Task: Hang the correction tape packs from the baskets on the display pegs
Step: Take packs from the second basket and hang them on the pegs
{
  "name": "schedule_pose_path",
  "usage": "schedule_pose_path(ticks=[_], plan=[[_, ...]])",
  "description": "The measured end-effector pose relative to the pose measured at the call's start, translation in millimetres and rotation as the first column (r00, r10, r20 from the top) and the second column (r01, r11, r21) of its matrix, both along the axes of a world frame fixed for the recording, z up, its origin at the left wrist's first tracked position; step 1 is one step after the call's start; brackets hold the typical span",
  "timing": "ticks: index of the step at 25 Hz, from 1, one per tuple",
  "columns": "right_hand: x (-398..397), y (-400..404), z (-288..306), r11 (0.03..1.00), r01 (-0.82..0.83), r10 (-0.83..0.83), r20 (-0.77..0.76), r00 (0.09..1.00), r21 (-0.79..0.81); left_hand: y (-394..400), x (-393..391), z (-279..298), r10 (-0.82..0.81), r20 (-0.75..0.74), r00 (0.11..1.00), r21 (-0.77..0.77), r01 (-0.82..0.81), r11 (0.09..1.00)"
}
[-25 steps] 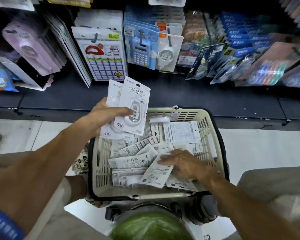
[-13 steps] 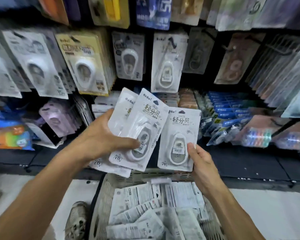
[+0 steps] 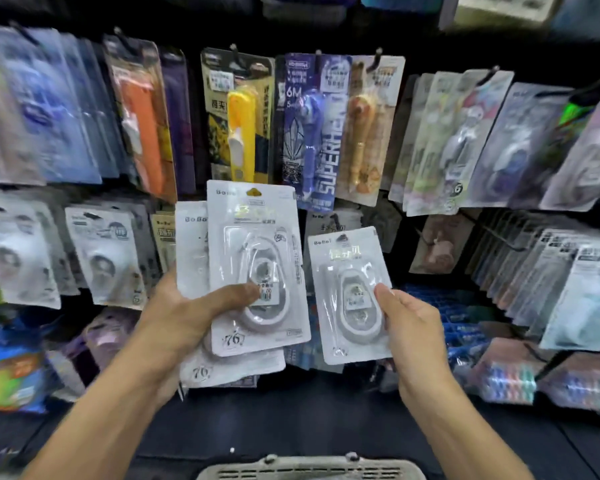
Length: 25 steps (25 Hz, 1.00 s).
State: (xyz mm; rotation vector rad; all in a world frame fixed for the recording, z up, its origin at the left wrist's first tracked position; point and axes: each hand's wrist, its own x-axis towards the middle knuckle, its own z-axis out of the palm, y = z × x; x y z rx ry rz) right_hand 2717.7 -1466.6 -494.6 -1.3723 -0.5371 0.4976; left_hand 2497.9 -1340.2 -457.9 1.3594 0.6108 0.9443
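The left hand (image 3: 187, 313) grips a fanned stack of white correction tape packs (image 3: 257, 268), thumb pressed across the front pack's clear blister, fingers hidden behind the cards. At least two packs show in that stack, the rear ones peeking out at the left and below, each marked "76" near the bottom corner. The right hand (image 3: 409, 327) pinches a single pack (image 3: 347, 292) by its lower right edge, thumb tip on the blister, and holds it upright just beside the stack, a narrow gap between them. Both hands are raised in front of the display wall, where rows of carded stationery hang from black pegs (image 3: 378, 55): a yellow item (image 3: 241, 133), a blue "6M" pack (image 3: 309, 133) and an orange-brown one (image 3: 364, 126) directly above the held packs. More white tape packs (image 3: 101, 258) hang on the lower left row, blurred. The pale basket (image 3: 309, 471) shows only its rim at the bottom edge, below the dark shelf (image 3: 291, 420)
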Motion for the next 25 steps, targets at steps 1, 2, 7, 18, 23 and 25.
schedule_pose_path(ticks=[1,2,7,18,23,25], plan=[[0.6,1.1,-0.6,0.999,0.037,-0.037,0.007,0.999,-0.007,-2.7,3.2,-2.6,-0.013,-0.003,1.000,-0.019,0.013,1.000],[1.5,2.5,-2.2,0.998,0.053,-0.053,0.016,0.998,-0.027,-4.2,6.1,-5.4,-0.023,-0.013,1.000,-0.035,0.023,0.999],[-9.0,-6.5,-1.0,0.989,-0.005,0.007,0.010,1.000,-0.145,-8.4,12.4,-14.2,-0.057,-0.080,0.995,-0.058,0.052,0.997],[-14.6,-20.9,16.5,0.997,-0.020,0.012,0.108,0.994,0.073,-20.4,22.7,-13.0,-0.181,-0.006,0.983,-0.274,0.173,0.946],[-11.6,-17.7,6.4,1.000,-0.007,0.013,0.235,0.972,-0.026,-18.8,21.9,-8.6,-0.095,0.028,0.995,-0.142,0.098,0.985],[-14.3,-17.2,2.3,1.000,0.007,-0.005,0.176,0.984,-0.010,-19.4,24.2,-9.3,-0.058,0.032,0.998,-0.112,0.061,0.992]])
